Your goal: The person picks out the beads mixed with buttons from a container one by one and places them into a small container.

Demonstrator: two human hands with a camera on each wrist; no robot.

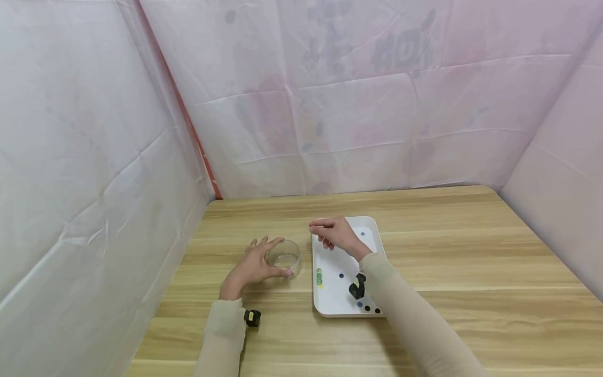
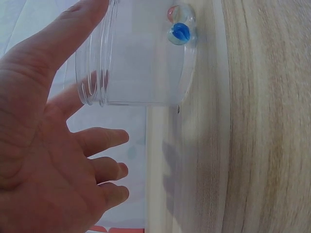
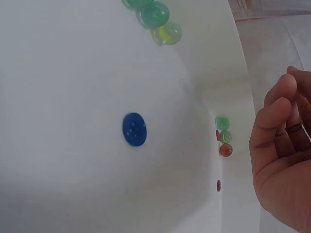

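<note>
Main risk: the clear jar [image 1: 285, 257] is only loosely steadied, so a nudge from the left hand [image 1: 252, 268] could slide or tip it on the wooden surface [image 1: 447, 251] and let the 2 marbles inside, a blue one [image 2: 179, 33] and a reddish one [image 2: 176, 12], roll out. Second risk: whatever the right hand [image 1: 335, 235] carries could slip and bounce off the white tray [image 1: 325, 309], since the hand hangs above the tray's far left part, not over the jar mouth; cannot tell if a marble is actually between its fingertips. Loose marbles [image 3: 158, 17] on the tray can also roll if the tray is bumped by the forearm lying across it. Pose: left hand rests beside the jar, thumb on its near side, fingers [image 2: 104, 138] spread and relaxed, not wrapped round it. Right hand is raised, fingers [image 3: 274, 109] curled together toward the thumb in a pinch-like shape. Jar sits on the surface just left of the tray, apart from it. A blue button [image 3: 134, 129] and more marbles [image 3: 223, 136] lie on the tray.
</note>
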